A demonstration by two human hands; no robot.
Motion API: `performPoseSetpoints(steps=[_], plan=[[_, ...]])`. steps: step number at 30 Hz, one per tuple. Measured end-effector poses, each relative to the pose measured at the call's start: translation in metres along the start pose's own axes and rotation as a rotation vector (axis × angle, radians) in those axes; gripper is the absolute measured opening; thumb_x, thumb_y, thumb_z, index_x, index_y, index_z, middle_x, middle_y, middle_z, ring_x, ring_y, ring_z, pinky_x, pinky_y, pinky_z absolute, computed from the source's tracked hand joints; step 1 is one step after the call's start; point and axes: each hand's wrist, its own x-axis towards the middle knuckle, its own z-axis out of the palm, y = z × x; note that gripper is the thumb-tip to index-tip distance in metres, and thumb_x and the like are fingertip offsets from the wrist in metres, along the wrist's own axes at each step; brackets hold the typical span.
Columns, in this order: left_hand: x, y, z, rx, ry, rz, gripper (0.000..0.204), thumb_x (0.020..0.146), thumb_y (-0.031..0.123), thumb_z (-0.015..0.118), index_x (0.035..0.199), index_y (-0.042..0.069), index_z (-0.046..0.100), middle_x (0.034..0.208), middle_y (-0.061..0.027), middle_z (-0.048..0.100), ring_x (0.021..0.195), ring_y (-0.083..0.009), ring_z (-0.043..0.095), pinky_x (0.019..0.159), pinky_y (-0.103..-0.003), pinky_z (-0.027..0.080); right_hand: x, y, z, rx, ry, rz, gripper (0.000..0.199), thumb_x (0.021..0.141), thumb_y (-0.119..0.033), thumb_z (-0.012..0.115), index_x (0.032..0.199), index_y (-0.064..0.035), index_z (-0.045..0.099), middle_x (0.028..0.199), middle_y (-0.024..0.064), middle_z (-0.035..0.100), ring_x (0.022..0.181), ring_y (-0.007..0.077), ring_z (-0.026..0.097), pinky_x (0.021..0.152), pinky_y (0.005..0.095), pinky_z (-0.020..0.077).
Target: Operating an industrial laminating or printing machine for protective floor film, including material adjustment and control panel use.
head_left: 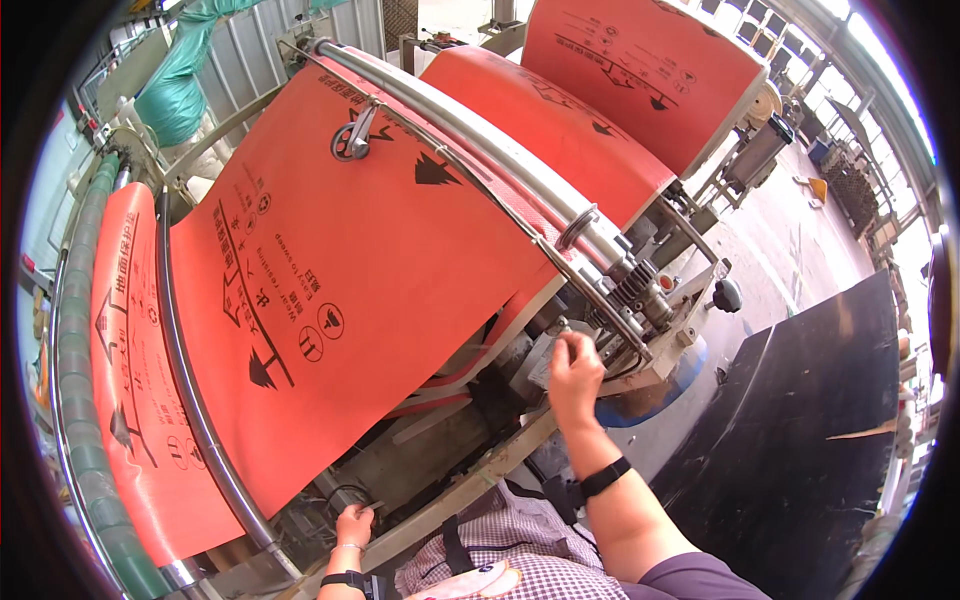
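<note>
A wide orange printed sheet runs over steel rollers of a large machine. My right hand, a black band on its wrist, reaches up to the machine's right end and closes its fingers on a small metal part just below the roller shaft and spring. My left hand is low at the front, fingers curled against the machine's lower frame beside a small grey fitting; what it grips is too small to tell.
A curved steel guide bar crosses the sheet at the left. A black board lies on the floor to the right, with a blue round object under the machine end. A green wrapped bundle stands at upper left.
</note>
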Motion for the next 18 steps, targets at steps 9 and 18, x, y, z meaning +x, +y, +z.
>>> performPoseSetpoints(steps=[9, 18], plan=[[0.006, -0.008, 0.011, -0.049, -0.009, 0.014, 0.043, 0.085, 0.017, 0.067, 0.117, -0.010, 0.059, 0.096, -0.0172, 0.071, 0.079, -0.0203, 0.069, 0.071, -0.032, 0.054, 0.038, 0.016, -0.006, -0.293, -0.079, 0.088, 0.022, 0.084, -0.018, 0.063, 0.096, -0.0012, 0.071, 0.087, 0.0264, 0.067, 0.089, 0.0416, 0.066, 0.079, 0.0453, 0.0519], [-0.014, -0.001, 0.002, 0.115, 0.113, 0.108, 0.040, 0.085, 0.021, 0.066, 0.116, -0.005, 0.062, 0.099, -0.0187, 0.072, 0.092, -0.0245, 0.070, 0.083, -0.034, 0.053, -0.071, -0.047, 0.003, 0.067, -0.946, -0.471, 0.014, 0.076, -0.007, 0.063, 0.089, -0.0063, 0.059, 0.076, 0.0141, 0.058, 0.080, 0.0338, 0.062, 0.067, 0.0422, 0.0513]])
